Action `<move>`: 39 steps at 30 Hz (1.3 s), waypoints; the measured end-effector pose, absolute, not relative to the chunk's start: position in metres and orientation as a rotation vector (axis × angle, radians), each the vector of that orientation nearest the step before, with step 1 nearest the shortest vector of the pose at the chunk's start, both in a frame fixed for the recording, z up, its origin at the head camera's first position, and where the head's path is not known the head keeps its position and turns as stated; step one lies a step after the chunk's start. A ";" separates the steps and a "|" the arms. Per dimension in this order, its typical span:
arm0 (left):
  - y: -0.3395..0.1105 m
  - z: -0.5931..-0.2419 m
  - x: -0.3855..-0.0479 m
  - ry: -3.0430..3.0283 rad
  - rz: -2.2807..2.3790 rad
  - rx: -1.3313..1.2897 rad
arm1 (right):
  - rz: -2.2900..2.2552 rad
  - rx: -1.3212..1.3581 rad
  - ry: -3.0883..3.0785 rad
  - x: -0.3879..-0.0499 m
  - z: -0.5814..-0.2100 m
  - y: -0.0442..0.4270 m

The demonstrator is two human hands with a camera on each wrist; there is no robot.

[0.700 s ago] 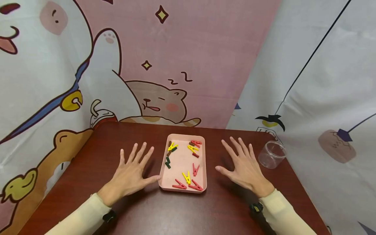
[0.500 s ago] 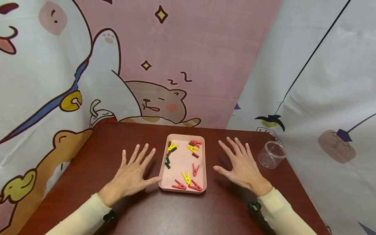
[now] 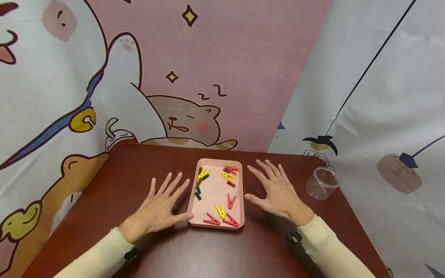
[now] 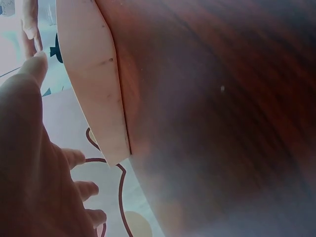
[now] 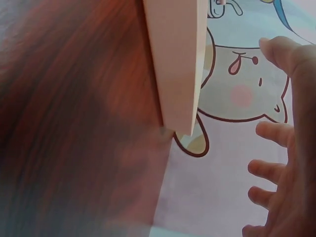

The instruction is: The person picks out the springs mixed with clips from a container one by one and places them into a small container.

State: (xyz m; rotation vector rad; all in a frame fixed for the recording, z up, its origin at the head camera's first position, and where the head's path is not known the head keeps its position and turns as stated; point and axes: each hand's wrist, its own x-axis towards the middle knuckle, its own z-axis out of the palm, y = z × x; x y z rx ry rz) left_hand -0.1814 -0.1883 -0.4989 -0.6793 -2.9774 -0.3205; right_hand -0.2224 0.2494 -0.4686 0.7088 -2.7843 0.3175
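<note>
A shallow pink tray (image 3: pixel 212 200) lies between the two hands. My left hand (image 3: pixel 156 212) is spread with straight fingers at its left side; the thumb tip overlaps the tray's near left rim in the head view, and I cannot tell whether it touches. My right hand (image 3: pixel 278 195), also spread, hovers just right of the tray, holding nothing. Inside the tray are red clothespins (image 3: pixel 231 201), yellow clothespins (image 3: pixel 220 211) and several small dark green and brown ribbed pieces (image 3: pixel 198 189). Both wrist views show the tray's outer wall (image 4: pixel 94 74) beside spread fingers (image 5: pixel 271 173).
A clear round plastic jar (image 3: pixel 321 183) stands near the right edge of the dark red-brown wooden table (image 3: pixel 222 255). A cartoon-printed cloth (image 3: pixel 226 58) hangs behind and along the sides of the table.
Both hands have moved inward toward the tray, the right one farther left than the left one moved right. The clothespins, the small pieces and the jar stay where they were.
</note>
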 end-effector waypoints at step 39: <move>-0.186 -0.497 -0.185 -3.018 -0.347 -0.860 | 0.268 1.085 -2.813 -0.251 -0.450 0.173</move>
